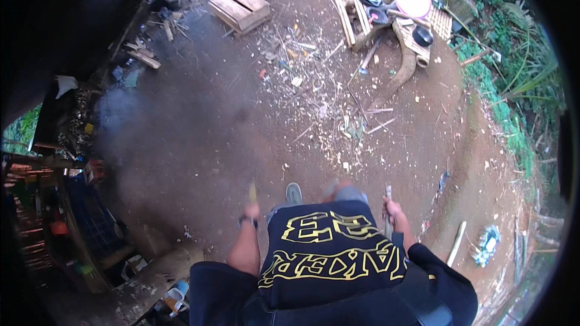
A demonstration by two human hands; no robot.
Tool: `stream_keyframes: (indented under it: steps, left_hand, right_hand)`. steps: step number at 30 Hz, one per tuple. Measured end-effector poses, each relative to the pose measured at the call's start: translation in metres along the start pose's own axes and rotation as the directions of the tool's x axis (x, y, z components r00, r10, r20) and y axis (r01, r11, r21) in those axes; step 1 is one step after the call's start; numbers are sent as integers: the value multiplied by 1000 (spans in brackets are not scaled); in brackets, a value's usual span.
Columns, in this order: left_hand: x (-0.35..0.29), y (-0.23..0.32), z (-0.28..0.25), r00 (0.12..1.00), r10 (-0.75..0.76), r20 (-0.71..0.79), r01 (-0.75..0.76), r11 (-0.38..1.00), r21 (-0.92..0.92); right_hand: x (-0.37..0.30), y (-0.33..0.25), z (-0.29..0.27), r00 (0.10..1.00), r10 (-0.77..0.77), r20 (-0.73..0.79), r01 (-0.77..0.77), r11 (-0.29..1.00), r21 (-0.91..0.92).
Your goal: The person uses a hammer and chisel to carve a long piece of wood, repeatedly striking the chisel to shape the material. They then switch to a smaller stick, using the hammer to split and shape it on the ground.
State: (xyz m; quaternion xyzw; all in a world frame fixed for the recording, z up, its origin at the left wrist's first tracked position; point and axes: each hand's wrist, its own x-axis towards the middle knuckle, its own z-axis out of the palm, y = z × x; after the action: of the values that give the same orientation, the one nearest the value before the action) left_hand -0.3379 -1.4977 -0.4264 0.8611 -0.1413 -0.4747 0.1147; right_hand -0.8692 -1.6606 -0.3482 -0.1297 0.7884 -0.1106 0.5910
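Observation:
My left hand (pixel 251 211) hangs low beside my left leg, closed around a short, thin yellowish object (pixel 253 192) that points forward. That object is blurred, and I cannot make out its kind. On the other side, my right hand (pixel 394 210) is closed around a pale, slender wooden stick (pixel 388 191), whose upper end shows beyond the fingers. Both hands are held over bare brown soil. Between them are my dark shirt with yellow print and one grey shoe (pixel 293 193).
Wood chips and twigs (pixel 323 105) litter the ground ahead. A wooden crate (pixel 240 9) lies at the far left; a tree root (pixel 406 63) and a round pink-rimmed basin (pixel 413 0) are at the far right. Dark smoke (pixel 175 127) drifts on the left. A pole (pixel 457 243) lies right.

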Motion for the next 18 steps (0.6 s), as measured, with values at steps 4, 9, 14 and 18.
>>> stream_keyframes:
  steps: [4,9,14,18]
  left_hand:
    - [81,263,-86,856,473,-209,-501,859,-105]
    - [153,415,-131,766,572,-295,-599,801,-1]
    - [220,372,-142,987,-96,-127,77,986,-147]
    - [203,356,-143,939,-336,74,324,936,140]
  right_hand:
    - [16,-53,35,997,77,-11,-78,996,-34]
    - [137,-68,26,975,223,-24,-223,957,-185]
    - [195,-247,94,960,273,66,-192,811,-553]
    - [157,-444,165,998,-23,65,33,987,-158]
